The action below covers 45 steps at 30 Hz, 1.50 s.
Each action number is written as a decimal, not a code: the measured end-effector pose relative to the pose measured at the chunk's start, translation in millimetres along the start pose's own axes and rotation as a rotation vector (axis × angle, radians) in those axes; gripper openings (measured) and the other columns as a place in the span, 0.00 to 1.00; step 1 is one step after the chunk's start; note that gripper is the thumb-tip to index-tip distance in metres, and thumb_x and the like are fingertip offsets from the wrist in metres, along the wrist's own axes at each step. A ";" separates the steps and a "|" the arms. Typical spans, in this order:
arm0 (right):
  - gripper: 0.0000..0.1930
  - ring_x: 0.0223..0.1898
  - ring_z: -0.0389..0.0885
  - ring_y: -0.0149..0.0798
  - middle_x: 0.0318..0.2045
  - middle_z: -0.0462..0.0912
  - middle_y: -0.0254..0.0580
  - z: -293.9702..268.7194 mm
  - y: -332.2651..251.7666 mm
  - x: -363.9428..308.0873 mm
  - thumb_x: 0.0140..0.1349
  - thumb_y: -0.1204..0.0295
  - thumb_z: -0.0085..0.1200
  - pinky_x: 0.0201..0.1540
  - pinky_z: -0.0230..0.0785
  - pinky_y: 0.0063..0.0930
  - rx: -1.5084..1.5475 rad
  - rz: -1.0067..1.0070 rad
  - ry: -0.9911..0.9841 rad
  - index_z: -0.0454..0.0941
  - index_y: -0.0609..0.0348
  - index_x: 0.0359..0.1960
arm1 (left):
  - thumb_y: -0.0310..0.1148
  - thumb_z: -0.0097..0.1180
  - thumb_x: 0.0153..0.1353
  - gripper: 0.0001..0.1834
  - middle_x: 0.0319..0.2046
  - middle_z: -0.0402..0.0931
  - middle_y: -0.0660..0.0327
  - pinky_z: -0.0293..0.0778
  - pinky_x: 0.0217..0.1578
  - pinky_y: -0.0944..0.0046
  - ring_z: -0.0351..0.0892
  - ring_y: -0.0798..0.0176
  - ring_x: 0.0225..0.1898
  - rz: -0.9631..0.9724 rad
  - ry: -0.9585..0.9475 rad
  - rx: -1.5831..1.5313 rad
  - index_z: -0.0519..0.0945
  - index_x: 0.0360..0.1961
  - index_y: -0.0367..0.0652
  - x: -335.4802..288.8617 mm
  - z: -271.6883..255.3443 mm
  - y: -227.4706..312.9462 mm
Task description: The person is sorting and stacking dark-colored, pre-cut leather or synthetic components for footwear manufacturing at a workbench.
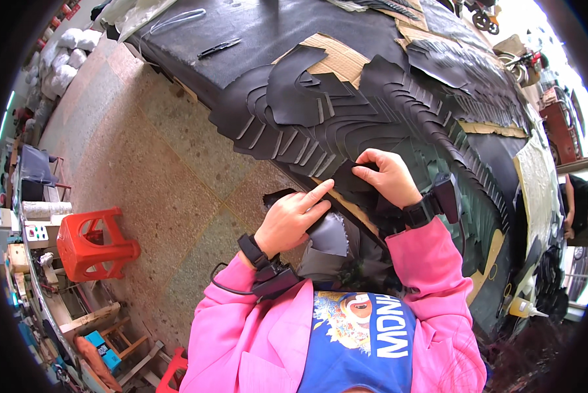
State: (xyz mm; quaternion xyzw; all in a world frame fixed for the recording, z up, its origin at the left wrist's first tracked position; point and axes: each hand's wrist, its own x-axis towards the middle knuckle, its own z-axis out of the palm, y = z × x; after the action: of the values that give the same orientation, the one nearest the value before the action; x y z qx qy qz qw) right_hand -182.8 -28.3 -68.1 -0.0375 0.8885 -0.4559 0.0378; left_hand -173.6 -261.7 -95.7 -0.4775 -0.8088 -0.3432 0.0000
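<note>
My right hand (391,178) is closed at the table's near edge, its thumb and forefinger pinching a small black leather-like piece (350,178). Close on its left, my left hand (294,219) points its forefinger at that piece's lower edge. Its other fingers curl round another black sheet piece (277,196), which sticks out on both sides of the hand. Below them hangs a grey piece with a jagged edge (333,237). Just beyond both hands, curved black cut pieces (294,98) lie fanned in overlapping rows with pale edge strips.
The black-covered table (255,23) carries a pen (219,48), cardboard (336,57) and more layered pieces (467,72) to the right. A yellow squeeze bottle (522,308) is at the far right. On the floor at left stands a red plastic stool (97,243), near cluttered shelving.
</note>
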 end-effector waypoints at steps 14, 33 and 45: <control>0.09 0.27 0.76 0.44 0.22 0.76 0.46 5.2 -5.6 1.8 0.50 0.69 0.56 0.30 0.66 0.31 -0.127 -0.028 0.071 0.75 0.63 0.27 | 0.21 0.56 0.27 0.30 0.56 0.63 0.54 0.71 0.39 0.58 0.75 0.49 0.39 -0.060 0.010 0.015 0.74 0.41 0.38 4.0 0.7 5.8; 0.20 0.44 0.67 0.40 0.32 0.74 0.40 25.9 -21.1 -15.2 0.50 0.55 0.49 0.55 0.51 0.44 -0.985 -0.616 0.177 0.77 0.62 0.30 | 0.19 0.50 0.38 0.21 0.53 0.65 0.52 0.71 0.44 0.56 0.71 0.43 0.46 -0.066 0.054 -0.069 0.73 0.39 0.38 7.4 -6.1 15.3; 0.18 0.45 0.70 0.42 0.39 0.72 0.42 26.4 -69.6 -51.7 0.48 0.67 0.55 0.49 0.60 0.34 -0.404 -0.719 0.132 0.72 0.59 0.42 | 0.20 0.47 0.56 0.18 0.48 0.69 0.60 0.64 0.51 0.64 0.69 0.64 0.49 -0.544 0.566 -1.331 0.70 0.50 0.35 -41.5 13.2 41.7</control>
State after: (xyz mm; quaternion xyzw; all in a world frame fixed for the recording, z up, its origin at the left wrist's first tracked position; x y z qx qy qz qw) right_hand -126.5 -84.9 -25.1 -0.3226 0.8909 -0.2580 -0.1888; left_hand -114.5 -273.7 -96.3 -0.0553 -0.4903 -0.8541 -0.1646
